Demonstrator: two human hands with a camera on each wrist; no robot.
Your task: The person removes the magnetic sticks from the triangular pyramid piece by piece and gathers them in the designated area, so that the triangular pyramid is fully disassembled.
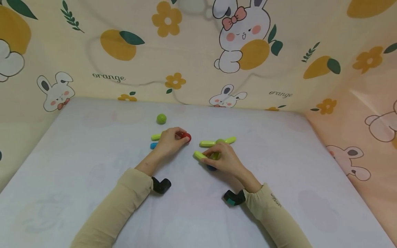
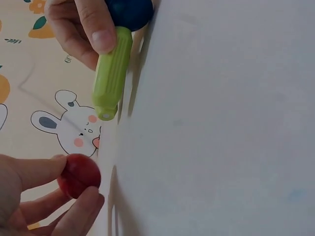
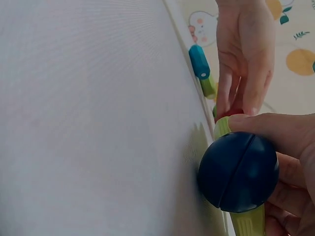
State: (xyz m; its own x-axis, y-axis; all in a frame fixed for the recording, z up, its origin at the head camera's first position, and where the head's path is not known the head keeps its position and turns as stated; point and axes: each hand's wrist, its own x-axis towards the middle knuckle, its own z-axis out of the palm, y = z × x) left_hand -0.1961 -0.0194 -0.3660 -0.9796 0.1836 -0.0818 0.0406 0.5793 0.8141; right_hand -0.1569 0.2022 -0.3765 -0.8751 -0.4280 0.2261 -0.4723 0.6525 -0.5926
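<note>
My left hand (image 1: 169, 142) pinches a red ball (image 1: 187, 137) between thumb and fingertips; a thin groove crosses the ball (image 2: 78, 176) in the left wrist view. To its right, my right hand (image 1: 227, 160) grips a yellow-green ribbed rod (image 1: 199, 155) whose narrow stub end points toward the left hand. The rod's other end meets a dark blue grooved ball (image 3: 238, 172), and a second yellow-green rod (image 3: 248, 223) extends from that ball's opposite side. Just beyond the right hand lie another yellow-green rod (image 1: 207, 143), a green ball (image 1: 220, 141) and a further rod (image 1: 230, 140) in line.
Partly behind the left hand are a yellow-green rod (image 1: 156, 137) and a blue rod (image 1: 153, 145). A green ball (image 1: 161, 119) sits farther back on the white tabletop (image 1: 192, 213). Patterned cloth walls (image 1: 192, 51) rise behind and at the sides.
</note>
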